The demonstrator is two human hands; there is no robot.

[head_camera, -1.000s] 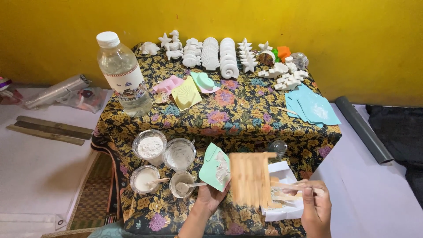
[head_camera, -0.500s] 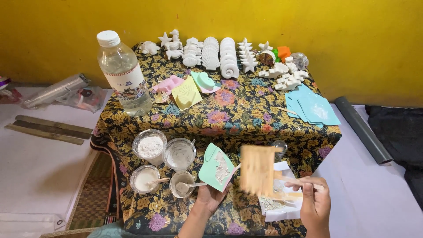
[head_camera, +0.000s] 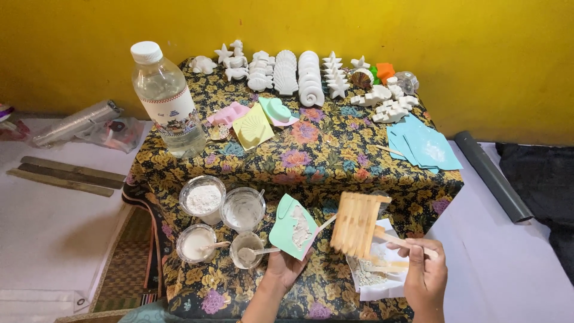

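Observation:
My left hand (head_camera: pixel 286 268) holds up a mint-green mould (head_camera: pixel 293 226), tilted, with white plaster in its cavity. My right hand (head_camera: pixel 426 276) grips a bundle of flat wooden sticks (head_camera: pixel 357 224), fanned upward to the right of the mould. Beneath the sticks lies a white paper (head_camera: pixel 376 274) sprinkled with grey-white powder. Left of the mould stand several clear cups: one of white powder (head_camera: pixel 203 198), one smeared with plaster (head_camera: pixel 243 209), one of white liquid (head_camera: pixel 196 242), and one with a spoon in it (head_camera: pixel 247 247).
A flowered cloth covers the low table (head_camera: pixel 335 152). On it stand a water bottle (head_camera: pixel 168 100), pink, yellow and green moulds (head_camera: pixel 253 124), rows of white plaster shapes (head_camera: pixel 299 76) and blue sheets (head_camera: pixel 426 145). Bamboo strips (head_camera: pixel 63 176) lie on the white floor to the left.
My right hand has shifted the wooden sticks slightly right and tilted them more upright. The left hand keeps the green mould in about the same place.

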